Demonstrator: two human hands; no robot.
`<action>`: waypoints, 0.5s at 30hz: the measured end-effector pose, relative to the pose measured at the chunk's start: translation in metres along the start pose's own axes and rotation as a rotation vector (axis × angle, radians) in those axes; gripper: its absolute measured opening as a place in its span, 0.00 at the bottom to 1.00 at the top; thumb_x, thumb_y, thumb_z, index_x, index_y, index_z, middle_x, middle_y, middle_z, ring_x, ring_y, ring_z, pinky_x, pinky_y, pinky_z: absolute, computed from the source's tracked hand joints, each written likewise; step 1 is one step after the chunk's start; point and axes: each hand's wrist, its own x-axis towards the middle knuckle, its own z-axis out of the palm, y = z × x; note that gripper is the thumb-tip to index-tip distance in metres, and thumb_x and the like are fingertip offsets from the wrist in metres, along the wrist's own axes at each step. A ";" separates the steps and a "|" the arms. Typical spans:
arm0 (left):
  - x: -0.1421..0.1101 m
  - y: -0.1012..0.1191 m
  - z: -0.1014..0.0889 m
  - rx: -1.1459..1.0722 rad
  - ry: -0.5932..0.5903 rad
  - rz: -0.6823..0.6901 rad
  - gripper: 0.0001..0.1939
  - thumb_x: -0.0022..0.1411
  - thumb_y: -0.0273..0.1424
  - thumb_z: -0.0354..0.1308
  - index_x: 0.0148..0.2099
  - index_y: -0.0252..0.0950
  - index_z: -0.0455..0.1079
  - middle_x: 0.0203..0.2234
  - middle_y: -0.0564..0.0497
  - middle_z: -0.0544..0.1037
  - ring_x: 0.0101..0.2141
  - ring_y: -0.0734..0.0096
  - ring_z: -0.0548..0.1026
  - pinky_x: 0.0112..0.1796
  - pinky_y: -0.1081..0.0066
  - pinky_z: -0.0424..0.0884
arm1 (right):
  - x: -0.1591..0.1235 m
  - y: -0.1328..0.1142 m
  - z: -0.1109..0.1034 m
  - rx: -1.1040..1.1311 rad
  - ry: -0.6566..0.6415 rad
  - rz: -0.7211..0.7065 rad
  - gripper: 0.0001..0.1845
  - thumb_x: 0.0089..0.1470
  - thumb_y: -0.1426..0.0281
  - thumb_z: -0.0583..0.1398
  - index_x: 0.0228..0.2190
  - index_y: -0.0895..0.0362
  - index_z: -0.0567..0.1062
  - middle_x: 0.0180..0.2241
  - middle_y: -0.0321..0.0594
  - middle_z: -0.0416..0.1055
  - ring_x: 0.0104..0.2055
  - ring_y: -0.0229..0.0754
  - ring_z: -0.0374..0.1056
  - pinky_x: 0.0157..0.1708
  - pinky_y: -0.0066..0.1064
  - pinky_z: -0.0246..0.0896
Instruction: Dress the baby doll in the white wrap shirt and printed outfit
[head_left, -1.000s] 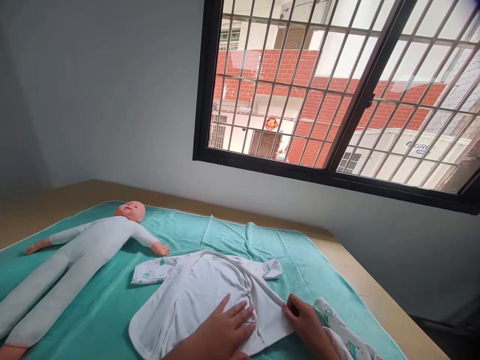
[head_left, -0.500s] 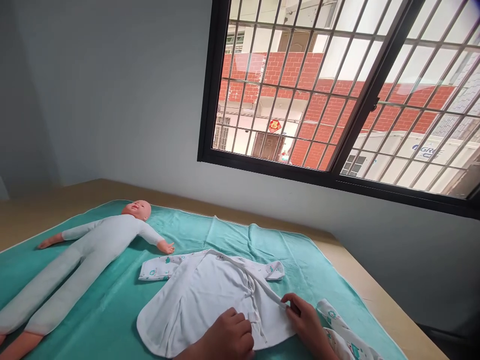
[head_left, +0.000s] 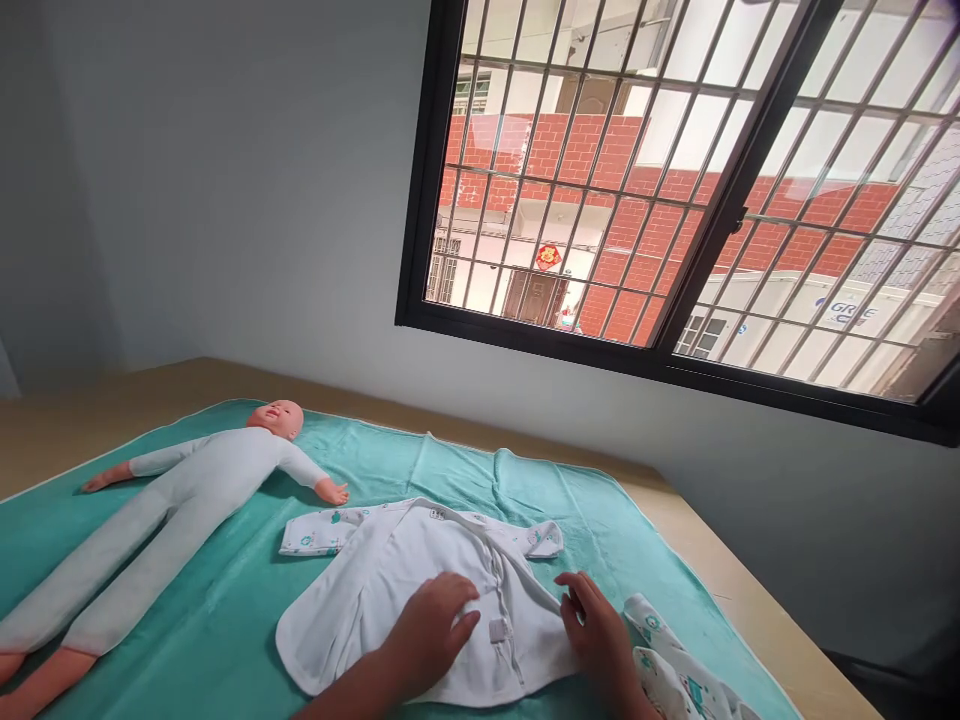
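Lying on a green blanket (head_left: pixel 225 600) over the table (head_left: pixel 731 565), a baby shirt (head_left: pixel 409 600) sits beside the doll (head_left: pixel 202 470), spread flat with its pale inside facing up. From where I stand, the body of the shirt runs roughly the same way as the doll, collar (head_left: pixel 437 515) at the head end and hem toward the feet end. One sleeve (head_left: pixel 319 533) reaches toward the doll, stopping just short of its outstretched hand; the other sleeve (head_left: pixel 544 541) points away from it.

What matters is the front flap (head_left: pixel 536 630) on the side farther from the doll: its slanting edge comes right up to the right hand (head_left: pixel 596 630), clearly the nearer of the two. There the thumb and first finger bend round a small gap, and I can't tell whether they pinch the cloth or merely rest beside it. Nearer the doll, the left hand (head_left: pixel 431 630) is over the middle of the shirt, fingers curled and thumb apart from them, nothing seen between; whether it touches the cloth is unclear. A printed bundle (head_left: pixel 679 670) lies past the right hand, on the side away from the doll.
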 end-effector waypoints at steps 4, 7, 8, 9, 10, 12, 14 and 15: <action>0.002 -0.015 -0.012 0.193 -0.180 0.045 0.30 0.66 0.42 0.52 0.67 0.40 0.58 0.68 0.44 0.56 0.68 0.47 0.50 0.64 0.38 0.46 | 0.002 -0.046 0.008 0.125 -0.014 -0.108 0.14 0.58 0.66 0.53 0.42 0.54 0.74 0.47 0.46 0.72 0.50 0.46 0.69 0.51 0.35 0.64; 0.002 -0.019 -0.009 0.211 -0.252 0.036 0.33 0.67 0.50 0.45 0.69 0.43 0.54 0.69 0.43 0.51 0.68 0.45 0.47 0.62 0.32 0.41 | 0.018 -0.080 0.021 0.161 -0.133 -0.112 0.16 0.60 0.68 0.53 0.47 0.54 0.74 0.51 0.45 0.72 0.54 0.46 0.67 0.57 0.36 0.60; 0.001 -0.019 -0.008 0.209 -0.259 0.039 0.33 0.67 0.51 0.43 0.69 0.44 0.53 0.69 0.43 0.51 0.68 0.45 0.47 0.62 0.32 0.40 | 0.026 -0.089 0.028 0.167 -0.176 -0.100 0.16 0.60 0.69 0.52 0.47 0.55 0.74 0.50 0.45 0.73 0.54 0.46 0.68 0.57 0.37 0.60; 0.001 -0.017 -0.007 0.208 -0.260 0.041 0.33 0.68 0.51 0.43 0.70 0.44 0.52 0.69 0.43 0.51 0.68 0.45 0.47 0.62 0.32 0.39 | 0.033 -0.097 0.038 0.168 -0.215 -0.087 0.17 0.60 0.69 0.52 0.47 0.55 0.75 0.49 0.45 0.74 0.53 0.46 0.69 0.57 0.37 0.61; 0.000 -0.016 -0.007 0.208 -0.262 0.041 0.33 0.68 0.50 0.43 0.70 0.44 0.51 0.69 0.43 0.50 0.68 0.46 0.46 0.62 0.32 0.39 | 0.041 -0.103 0.048 0.164 -0.244 -0.080 0.17 0.60 0.69 0.52 0.47 0.55 0.75 0.49 0.44 0.75 0.53 0.46 0.69 0.57 0.38 0.61; -0.004 -0.015 -0.011 0.209 -0.282 0.034 0.32 0.69 0.47 0.44 0.71 0.43 0.47 0.69 0.43 0.49 0.68 0.48 0.46 0.62 0.33 0.38 | 0.053 -0.114 0.070 0.146 -0.281 -0.086 0.19 0.60 0.70 0.52 0.49 0.56 0.75 0.51 0.44 0.74 0.55 0.47 0.68 0.58 0.39 0.60; -0.012 -0.020 -0.020 0.225 -0.301 -0.001 0.32 0.69 0.44 0.45 0.71 0.42 0.46 0.69 0.44 0.50 0.68 0.49 0.46 0.63 0.33 0.39 | 0.059 -0.123 0.090 0.117 -0.306 -0.111 0.21 0.60 0.70 0.52 0.53 0.57 0.73 0.57 0.45 0.70 0.60 0.50 0.64 0.61 0.42 0.55; -0.018 -0.025 -0.027 0.240 -0.298 -0.032 0.32 0.69 0.44 0.45 0.71 0.42 0.47 0.69 0.45 0.50 0.68 0.49 0.47 0.63 0.34 0.41 | 0.060 -0.126 0.098 0.104 -0.317 -0.124 0.23 0.60 0.69 0.53 0.55 0.58 0.71 0.60 0.46 0.67 0.63 0.52 0.60 0.63 0.45 0.51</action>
